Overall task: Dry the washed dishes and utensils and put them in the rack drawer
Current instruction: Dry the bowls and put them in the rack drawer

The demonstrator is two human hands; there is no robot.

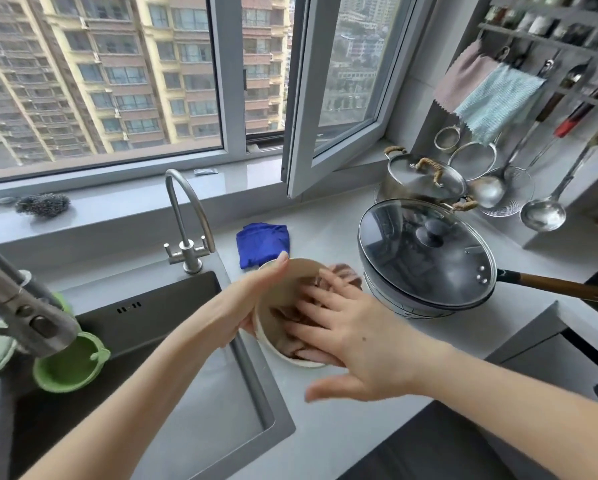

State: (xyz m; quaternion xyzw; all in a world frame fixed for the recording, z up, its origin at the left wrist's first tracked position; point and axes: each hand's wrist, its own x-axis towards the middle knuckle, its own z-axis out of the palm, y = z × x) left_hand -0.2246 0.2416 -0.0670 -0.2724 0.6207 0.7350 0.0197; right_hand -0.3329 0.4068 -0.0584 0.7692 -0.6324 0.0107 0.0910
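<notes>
Two hands work on one pale bowl (299, 273), tilted at the edge of the desk (325, 230) just beside the sink (173, 323). The left hand (256, 299) clasps its left rim, thumb lying along the top edge, while the right hand (353, 334), fingers spread flat, presses a pinkish cloth (346, 273) into the hollow. The bowl's mouth faces right and towards the person (so the right hand is the nearer one, already inside, with the left as anchor); no rack drawer is in sight, so the way there cannot be judged.
</notes>
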